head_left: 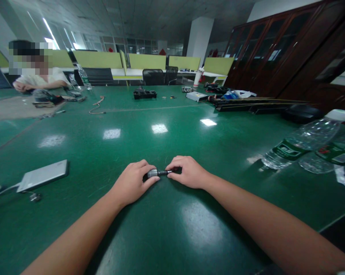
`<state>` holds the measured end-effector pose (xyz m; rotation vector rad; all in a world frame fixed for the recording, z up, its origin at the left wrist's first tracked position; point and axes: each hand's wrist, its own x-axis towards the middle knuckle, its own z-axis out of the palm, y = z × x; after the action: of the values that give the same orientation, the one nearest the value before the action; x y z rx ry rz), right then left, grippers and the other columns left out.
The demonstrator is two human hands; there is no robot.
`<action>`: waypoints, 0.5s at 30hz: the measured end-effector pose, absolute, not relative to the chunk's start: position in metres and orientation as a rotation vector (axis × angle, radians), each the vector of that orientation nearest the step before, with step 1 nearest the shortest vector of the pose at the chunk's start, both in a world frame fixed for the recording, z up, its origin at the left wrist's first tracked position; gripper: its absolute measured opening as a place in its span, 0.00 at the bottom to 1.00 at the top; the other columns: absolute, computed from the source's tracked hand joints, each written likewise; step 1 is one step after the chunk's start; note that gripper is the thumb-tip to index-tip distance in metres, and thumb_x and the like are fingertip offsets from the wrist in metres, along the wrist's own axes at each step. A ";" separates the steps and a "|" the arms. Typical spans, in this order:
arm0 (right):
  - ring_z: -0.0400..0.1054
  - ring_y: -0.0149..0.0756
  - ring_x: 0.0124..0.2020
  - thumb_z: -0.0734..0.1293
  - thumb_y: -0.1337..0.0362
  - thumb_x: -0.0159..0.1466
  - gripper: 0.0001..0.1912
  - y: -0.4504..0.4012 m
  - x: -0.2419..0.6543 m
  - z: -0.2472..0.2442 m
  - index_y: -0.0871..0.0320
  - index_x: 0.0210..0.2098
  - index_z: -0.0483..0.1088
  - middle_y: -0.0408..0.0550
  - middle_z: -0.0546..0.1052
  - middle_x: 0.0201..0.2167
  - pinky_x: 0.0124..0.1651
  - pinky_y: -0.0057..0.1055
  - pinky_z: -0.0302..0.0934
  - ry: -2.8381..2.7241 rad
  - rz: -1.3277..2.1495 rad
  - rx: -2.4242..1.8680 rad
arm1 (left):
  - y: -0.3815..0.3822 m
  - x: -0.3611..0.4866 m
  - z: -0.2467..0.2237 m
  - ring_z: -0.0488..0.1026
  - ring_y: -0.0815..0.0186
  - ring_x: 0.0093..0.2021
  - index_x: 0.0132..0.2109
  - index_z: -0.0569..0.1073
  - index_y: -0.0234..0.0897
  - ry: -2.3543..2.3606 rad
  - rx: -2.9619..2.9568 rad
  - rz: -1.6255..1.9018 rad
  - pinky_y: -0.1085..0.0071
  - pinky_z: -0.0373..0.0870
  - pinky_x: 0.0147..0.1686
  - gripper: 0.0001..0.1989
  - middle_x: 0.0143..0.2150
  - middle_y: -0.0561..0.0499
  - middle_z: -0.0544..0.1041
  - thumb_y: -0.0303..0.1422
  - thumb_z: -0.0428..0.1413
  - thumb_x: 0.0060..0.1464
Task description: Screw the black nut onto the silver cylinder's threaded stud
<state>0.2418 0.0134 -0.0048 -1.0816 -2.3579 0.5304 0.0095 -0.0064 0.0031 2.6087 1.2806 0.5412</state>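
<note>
We hold slim metal-and-black part (154, 173) at bench (144, 236): left grip (133, 180) pinches thick end, right grip (190, 172) thin end; uneven pull could, we judge, tilt it, causing slip.

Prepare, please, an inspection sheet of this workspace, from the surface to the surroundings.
Surface: glossy green tabletop, with light reflections.
Job's things: slim silver-and-black part, between both grips.
Clutter: two clear bottles at right; flat silver box at left; black tray farther back.
Grips: left grip on the thicker silver end; right grip at the narrow tip.
Cables: white cable at the silver box; tan cable farther back.
Surroundings: person far left; wooden cabinets right; green partitions behind.
</note>
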 end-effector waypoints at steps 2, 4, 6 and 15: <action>0.69 0.33 0.34 0.71 0.68 0.58 0.06 0.014 0.242 -0.004 0.57 0.36 0.79 0.45 0.78 0.30 0.39 0.29 0.61 -2.356 0.529 -1.086 | -0.006 0.009 0.003 0.74 0.59 0.41 0.49 0.76 0.40 1.288 2.601 0.539 0.63 0.69 0.43 0.13 0.41 0.47 0.76 0.40 0.55 0.61; 0.69 0.32 0.34 0.71 0.68 0.58 0.06 0.014 0.243 -0.004 0.57 0.36 0.79 0.45 0.78 0.30 0.39 0.29 0.61 -2.352 0.531 -1.092 | -0.006 0.009 0.003 0.74 0.59 0.41 0.49 0.76 0.40 1.296 2.594 0.534 0.62 0.69 0.44 0.13 0.41 0.48 0.76 0.40 0.55 0.61; 0.69 0.32 0.33 0.71 0.68 0.58 0.06 0.015 0.244 -0.004 0.58 0.36 0.79 0.45 0.78 0.30 0.39 0.29 0.62 -2.346 0.533 -1.101 | -0.006 0.008 0.002 0.73 0.59 0.41 0.49 0.76 0.40 1.300 2.588 0.529 0.62 0.69 0.44 0.14 0.41 0.48 0.75 0.40 0.54 0.62; 0.69 0.32 0.32 0.71 0.68 0.56 0.06 0.024 0.256 -0.003 0.57 0.34 0.79 0.45 0.78 0.30 0.37 0.29 0.62 -2.246 0.483 -1.384 | -0.006 0.007 0.001 0.73 0.59 0.41 0.49 0.76 0.39 1.297 2.594 0.535 0.63 0.69 0.44 0.14 0.42 0.47 0.75 0.41 0.53 0.63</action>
<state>0.2556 0.0242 -0.0030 -1.3839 -2.2458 0.4833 0.0068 -0.0055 0.0010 2.5944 1.2974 0.5351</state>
